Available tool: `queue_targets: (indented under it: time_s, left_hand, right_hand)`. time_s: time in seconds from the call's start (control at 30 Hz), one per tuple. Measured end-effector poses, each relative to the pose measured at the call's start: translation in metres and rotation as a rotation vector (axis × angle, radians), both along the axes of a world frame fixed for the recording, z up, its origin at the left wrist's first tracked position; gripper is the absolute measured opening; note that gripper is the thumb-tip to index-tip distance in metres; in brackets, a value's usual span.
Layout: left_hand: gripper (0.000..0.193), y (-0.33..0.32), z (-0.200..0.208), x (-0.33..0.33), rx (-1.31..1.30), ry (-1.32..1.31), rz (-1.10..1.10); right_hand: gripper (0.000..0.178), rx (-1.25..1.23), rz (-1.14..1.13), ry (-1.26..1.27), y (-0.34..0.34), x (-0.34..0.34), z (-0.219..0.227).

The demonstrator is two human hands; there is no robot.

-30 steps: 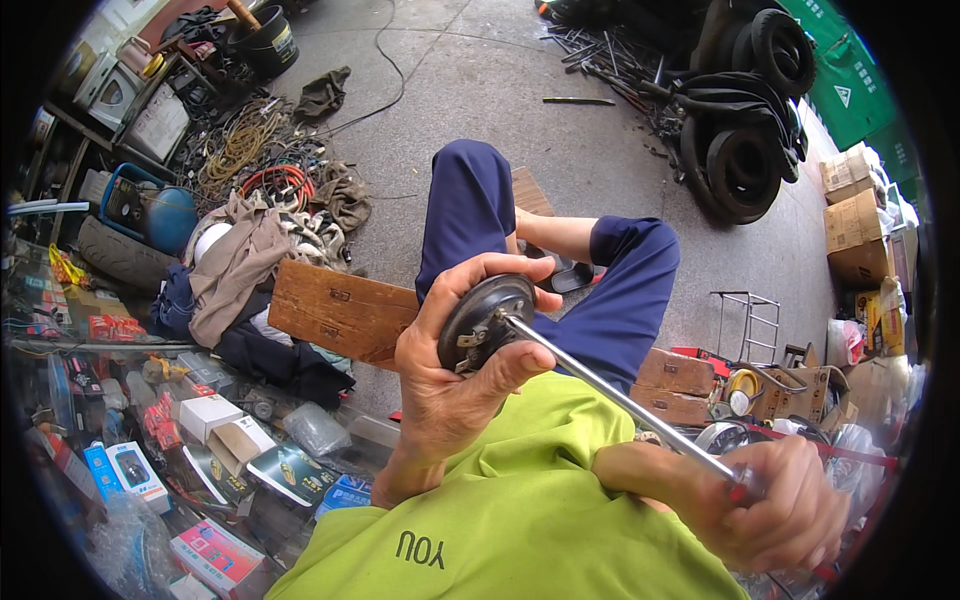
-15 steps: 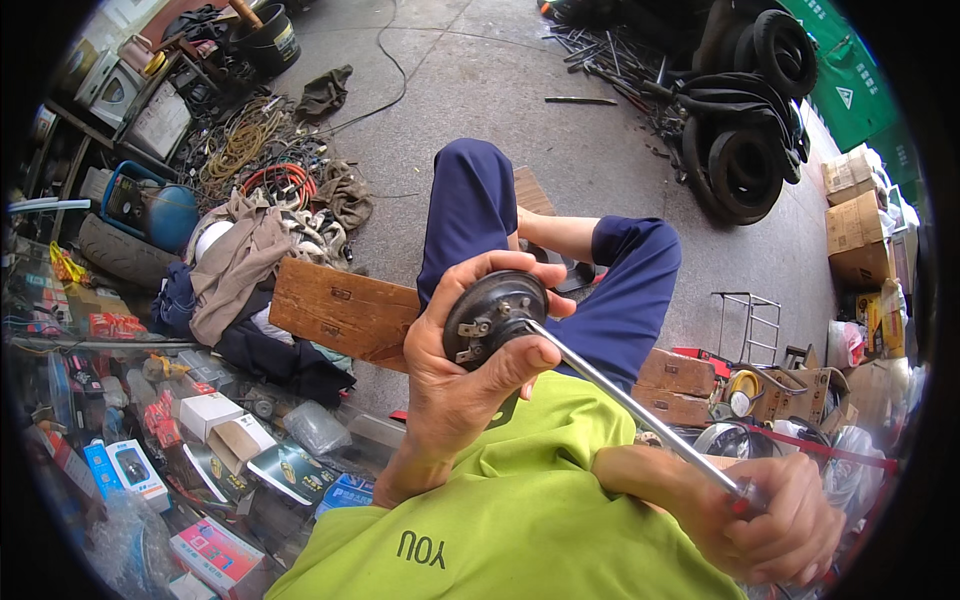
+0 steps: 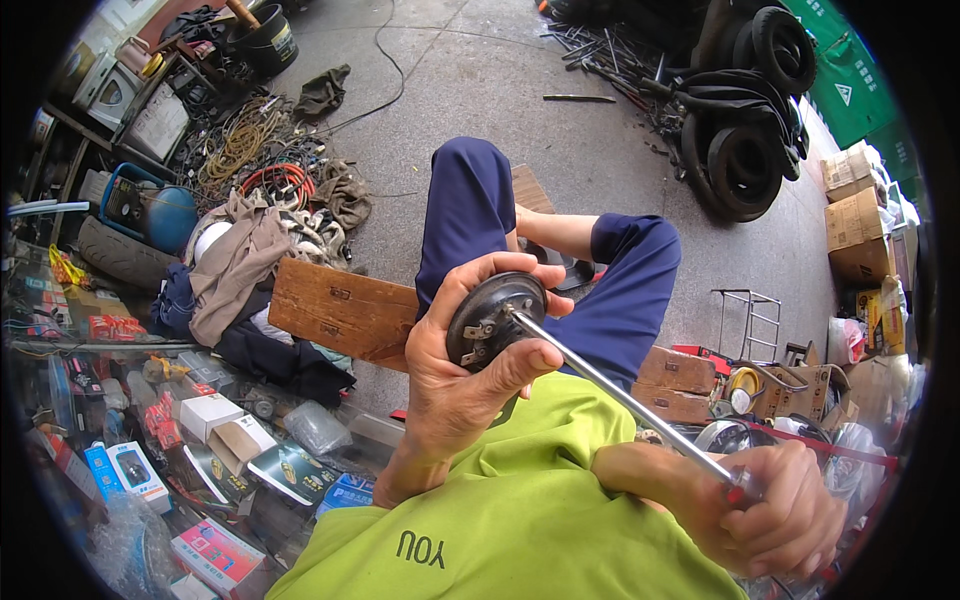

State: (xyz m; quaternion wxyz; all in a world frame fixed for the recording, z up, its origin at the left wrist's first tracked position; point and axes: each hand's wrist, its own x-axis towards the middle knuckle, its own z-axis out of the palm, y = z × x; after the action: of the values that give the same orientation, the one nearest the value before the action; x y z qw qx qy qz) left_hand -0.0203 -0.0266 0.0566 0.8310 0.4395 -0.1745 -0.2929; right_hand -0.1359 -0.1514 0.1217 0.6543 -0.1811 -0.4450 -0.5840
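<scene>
My left hand (image 3: 440, 375) is wrapped round the rim of a round black horn (image 3: 473, 307), thumb below and fingers over the top. The horn's back, with its metal terminals and small screws, is turned up toward me. In my right hand (image 3: 785, 515) is a long-shafted screwdriver (image 3: 620, 393); its handle is mostly covered by my fingers, with a bit of red showing. The shaft slants up to the left, and its tip meets a small screw or stud near the middle of the horn's back.
Wooden boards (image 3: 345, 312) lie left of my knees. Boxed parts (image 3: 140, 475) crowd the lower left, by heaped clothes (image 3: 240, 260) and cables. Old tyres (image 3: 745, 170) are piled at the far right, with cardboard boxes (image 3: 858, 225) along the right side and a metal rack (image 3: 750, 325) nearer.
The screwdriver's tip has shifted slightly up and left, from beside the thumb onto the small fastener. The horn has turned a little in my left hand.
</scene>
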Motion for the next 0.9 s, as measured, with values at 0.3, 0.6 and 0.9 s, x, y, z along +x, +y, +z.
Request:
queue_targets:
  time_s: [0.3, 0.6, 0.9]
  left_hand:
    - [0.057, -0.001, -0.001, 0.002, 0.052, -0.142, 0.102]
    - [0.055, 0.034, -0.009, 0.031, 0.273, -0.342, 0.273]
    - [0.054, 0.044, -0.017, 0.041, 0.342, -0.425, 0.396]
  right_hand:
    - [0.017, 0.051, -0.092, 0.397, -0.008, -0.028, -0.009]
    - [0.069, -0.08, -1.176, 1.595, -0.011, -0.018, -0.005]
    - [0.049, -0.455, -1.206, 1.589, -0.012, -0.026, -0.011]
